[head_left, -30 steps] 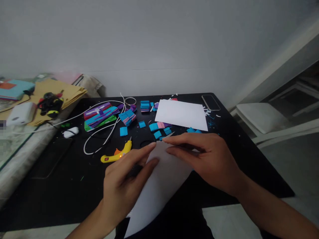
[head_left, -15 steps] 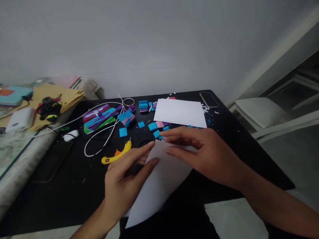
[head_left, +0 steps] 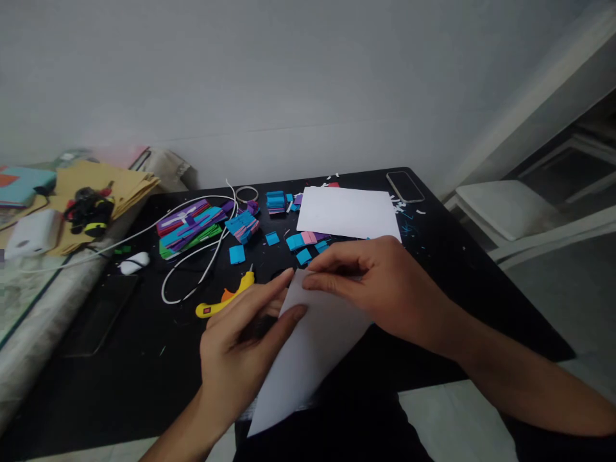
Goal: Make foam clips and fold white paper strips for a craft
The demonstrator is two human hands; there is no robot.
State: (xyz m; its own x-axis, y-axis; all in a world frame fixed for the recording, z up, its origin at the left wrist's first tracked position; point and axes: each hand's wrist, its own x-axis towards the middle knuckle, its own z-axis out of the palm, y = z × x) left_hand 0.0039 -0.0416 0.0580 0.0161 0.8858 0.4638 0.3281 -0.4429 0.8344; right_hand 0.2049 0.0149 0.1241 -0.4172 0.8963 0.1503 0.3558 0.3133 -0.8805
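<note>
Paper sheet [head_left: 320,340], one, in two hands [head_left: 233,350] [head_left: 394,292].

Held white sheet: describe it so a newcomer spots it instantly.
Find the black table. At its near side, the left hand and right hand hold the white sheet. Unlike the flat sheet farther back, it slants down toward the person's lap.

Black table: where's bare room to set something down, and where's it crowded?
Mostly bare: the black table, right side, between the right hand and right edge, nearer than the phone; also front left, between the dark slab and left hand, save a small scrap. Crowded: the back, with coloured paper pieces and white sheet.
</note>
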